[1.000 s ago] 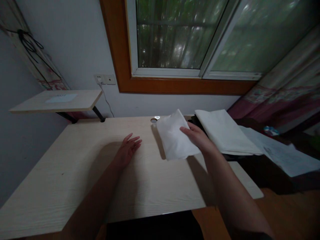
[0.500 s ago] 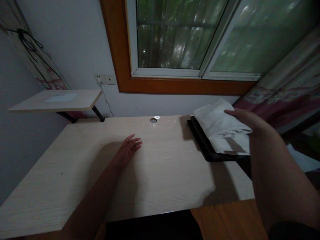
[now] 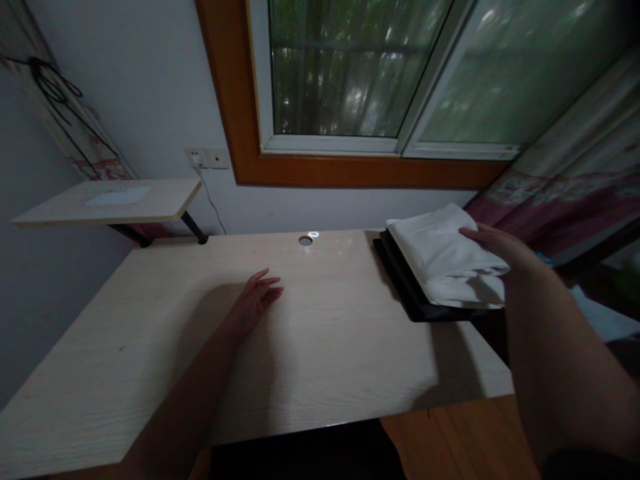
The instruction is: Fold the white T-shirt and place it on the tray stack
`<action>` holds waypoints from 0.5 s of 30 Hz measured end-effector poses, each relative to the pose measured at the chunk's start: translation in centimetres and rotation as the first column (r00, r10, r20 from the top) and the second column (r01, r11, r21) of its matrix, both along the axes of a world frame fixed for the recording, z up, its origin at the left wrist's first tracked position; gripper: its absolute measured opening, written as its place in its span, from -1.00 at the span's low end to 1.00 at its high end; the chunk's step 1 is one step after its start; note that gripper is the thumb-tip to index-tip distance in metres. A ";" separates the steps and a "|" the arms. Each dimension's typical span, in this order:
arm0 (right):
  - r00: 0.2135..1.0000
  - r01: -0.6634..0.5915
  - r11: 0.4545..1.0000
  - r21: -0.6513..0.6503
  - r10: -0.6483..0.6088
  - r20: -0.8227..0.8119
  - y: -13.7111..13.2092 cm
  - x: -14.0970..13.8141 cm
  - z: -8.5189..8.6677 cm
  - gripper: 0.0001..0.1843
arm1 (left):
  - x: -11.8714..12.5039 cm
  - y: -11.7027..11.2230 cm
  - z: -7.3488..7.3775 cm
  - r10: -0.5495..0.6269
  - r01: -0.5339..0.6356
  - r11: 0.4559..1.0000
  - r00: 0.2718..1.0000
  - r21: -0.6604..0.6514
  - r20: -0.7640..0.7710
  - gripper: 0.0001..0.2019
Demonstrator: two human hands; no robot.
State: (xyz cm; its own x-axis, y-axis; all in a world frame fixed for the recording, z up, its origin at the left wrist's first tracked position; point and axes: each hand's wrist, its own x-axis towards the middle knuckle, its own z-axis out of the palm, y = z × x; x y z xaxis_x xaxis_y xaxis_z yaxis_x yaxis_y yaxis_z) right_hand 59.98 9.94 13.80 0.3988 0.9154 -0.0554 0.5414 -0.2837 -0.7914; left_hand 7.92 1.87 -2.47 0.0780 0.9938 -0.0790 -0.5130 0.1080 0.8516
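My right hand (image 3: pixel 495 243) grips the right side of a folded white cloth (image 3: pixel 440 243), with one digit lying on top and the other fingers hidden. The cloth rests on a stack at the desk's right side. Beneath it, more white fabric (image 3: pixel 460 293) shows, and under that a black flat item (image 3: pixel 397 280) whose kind I cannot make out. Over the middle-left of the pale wooden desk (image 3: pixel 330 360), my left hand (image 3: pixel 255 300) is open, fingers apart, holding nothing.
A small raised shelf (image 3: pixel 165 203) with a paper on it stands at the back left. Behind it are a wall socket (image 3: pixel 207 158) and a white cord (image 3: pixel 213 200). A round cable hole (image 3: pixel 305 241) lies near the desk's back edge. Curtains (image 3: pixel 565 173) hang at the right.
The folded white cloth has come down flatter onto the stack, shifting slightly right with my right hand. My left hand has hardly moved.
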 end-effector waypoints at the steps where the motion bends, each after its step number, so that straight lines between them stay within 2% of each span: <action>1: 0.992 -0.002 1.000 -0.022 0.000 -0.130 0.1 0.1 0.0 -0.54 | 0.0 0.0 0.0 -0.003 0.003 1.000 1.000 0.003 -0.002 -0.49; 2: 0.972 0.001 0.999 -0.042 -0.011 -0.236 0.2 0.3 -0.1 -0.54 | 0.0 -0.1 0.0 -0.002 0.002 1.000 1.000 0.006 -0.004 -0.49; 3: 0.962 0.019 0.998 -0.055 -0.033 -0.273 0.3 0.5 -0.2 -0.54 | 0.0 -0.1 0.1 -0.003 0.003 1.000 1.000 0.010 -0.006 -0.49; 8: 0.943 0.068 0.997 -0.028 -0.073 -0.325 0.6 1.8 -0.8 -0.53 | 0.0 -0.1 0.0 0.001 0.000 1.000 1.000 0.023 -0.017 -0.49; 13: 0.957 0.102 0.992 -0.073 -0.118 -0.266 -0.1 1.3 -0.7 -0.59 | 0.1 -0.1 -0.1 -0.008 0.009 1.000 0.999 0.028 -0.035 -0.50; 15: 0.970 0.050 0.991 -0.122 -0.078 -0.232 -0.7 1.1 -0.5 -0.59 | 0.1 -0.1 -0.2 -0.006 0.007 0.999 0.999 0.031 -0.048 -0.51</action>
State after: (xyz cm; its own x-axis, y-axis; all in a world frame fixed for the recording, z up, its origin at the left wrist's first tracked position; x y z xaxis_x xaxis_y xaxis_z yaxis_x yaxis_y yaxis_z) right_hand 61.12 9.29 13.28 0.4196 0.8703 -0.2578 0.3213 -0.4080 -0.8546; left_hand 7.97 1.78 -2.64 0.0814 0.9953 -0.0520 -0.4710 0.0844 0.8781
